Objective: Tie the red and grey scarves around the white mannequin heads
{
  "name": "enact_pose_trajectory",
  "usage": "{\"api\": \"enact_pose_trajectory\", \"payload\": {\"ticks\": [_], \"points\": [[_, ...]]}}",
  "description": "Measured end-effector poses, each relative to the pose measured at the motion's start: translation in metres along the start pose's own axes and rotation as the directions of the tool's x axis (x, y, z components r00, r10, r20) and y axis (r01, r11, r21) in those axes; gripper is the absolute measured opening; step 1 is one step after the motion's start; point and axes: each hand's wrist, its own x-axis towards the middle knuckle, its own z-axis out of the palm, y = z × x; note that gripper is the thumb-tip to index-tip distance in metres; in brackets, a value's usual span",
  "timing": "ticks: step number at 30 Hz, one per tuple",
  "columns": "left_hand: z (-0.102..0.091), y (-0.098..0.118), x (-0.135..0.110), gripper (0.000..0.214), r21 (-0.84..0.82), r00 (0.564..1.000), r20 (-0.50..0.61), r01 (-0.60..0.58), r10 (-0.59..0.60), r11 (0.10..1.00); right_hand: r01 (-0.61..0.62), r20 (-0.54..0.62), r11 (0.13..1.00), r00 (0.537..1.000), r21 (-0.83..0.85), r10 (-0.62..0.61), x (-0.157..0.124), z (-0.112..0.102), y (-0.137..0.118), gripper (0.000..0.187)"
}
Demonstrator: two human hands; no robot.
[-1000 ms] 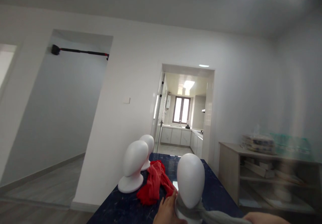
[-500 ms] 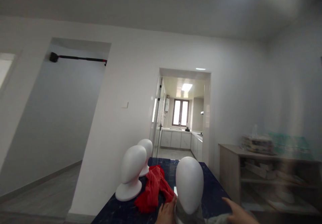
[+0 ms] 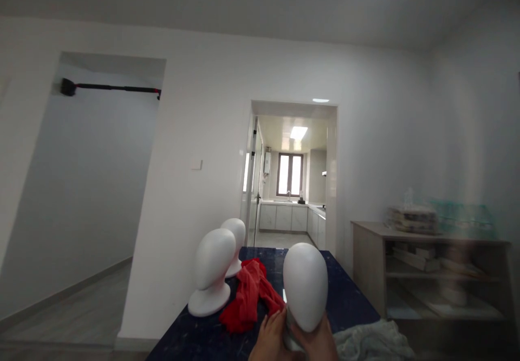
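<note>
Surface (image 3: 347, 296) before me.
Near head form (image 3: 305, 282) between my left grip (image 3: 268, 336) and right grip (image 3: 320, 343); left form (image 3: 214, 261), far form (image 3: 236, 231) behind it; one cloth (image 3: 249, 299) between left and near forms; other cloth (image 3: 371, 342) right.

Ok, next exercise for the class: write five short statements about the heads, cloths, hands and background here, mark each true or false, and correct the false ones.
1. Three white mannequin heads stand on the dark blue table. True.
2. The red cloth is draped over the nearest head. False: it lies on the table, left of that head.
3. The left hand and right hand are both at the nearest head's neck. True.
4. The grey cloth lies left of the red one. False: it lies to the right.
5. A window shows through the doorway. True.
</note>
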Motion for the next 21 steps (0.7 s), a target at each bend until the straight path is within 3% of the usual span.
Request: {"api": "enact_pose_trajectory", "payload": {"ticks": [10,16,21], "points": [[0.002,-0.002,0.003,0.125,-0.04,0.999,-0.026,-0.029,0.028,0.999,-0.016,-0.041,0.997,0.999,-0.076,0.013,0.0,0.0,0.002,0.091],[0.003,-0.002,0.003,0.126,-0.032,1.0,-0.005,0.0,0.0,0.999,0.013,-0.061,0.997,0.998,-0.076,-0.017,0.006,-0.008,-0.018,0.091],[0.003,-0.003,0.003,0.124,-0.042,0.999,-0.032,-0.02,0.019,0.999,-0.052,-0.062,0.999,0.997,-0.017,0.051,0.0,-0.002,-0.027,0.093]]}}
